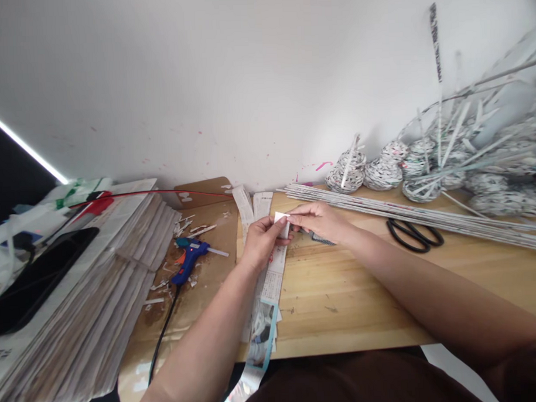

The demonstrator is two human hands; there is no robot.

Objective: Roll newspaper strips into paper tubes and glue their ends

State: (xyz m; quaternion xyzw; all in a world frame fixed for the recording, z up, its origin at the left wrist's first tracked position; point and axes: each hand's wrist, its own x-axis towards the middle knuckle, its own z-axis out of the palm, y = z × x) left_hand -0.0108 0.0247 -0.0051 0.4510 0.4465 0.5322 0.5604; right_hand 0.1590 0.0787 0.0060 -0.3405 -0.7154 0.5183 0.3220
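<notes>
Above the wooden table, my left hand point(261, 241) pinches a small white strip of paper point(283, 226) between thumb and fingers. My right hand point(315, 220) meets it from the other side, its fingertips closed at the strip's upper right corner. Newspaper strips point(276, 277) lie in a loose pile beneath my left hand and run toward the table's front edge. A printed strip with a blue border point(263, 336) hangs over that edge. Under my right wrist shows a thin grey object point(323, 240), partly hidden, whose kind I cannot make out.
A blue glue gun point(190, 261) lies on brown cardboard point(209, 285) to the left, beside a tall stack of newspaper point(121, 276) with a black phone point(46, 279) on it. Rolled paper sticks point(382, 207), black-handled scissors point(414, 236) and woven paper figures point(383, 172) are on the right.
</notes>
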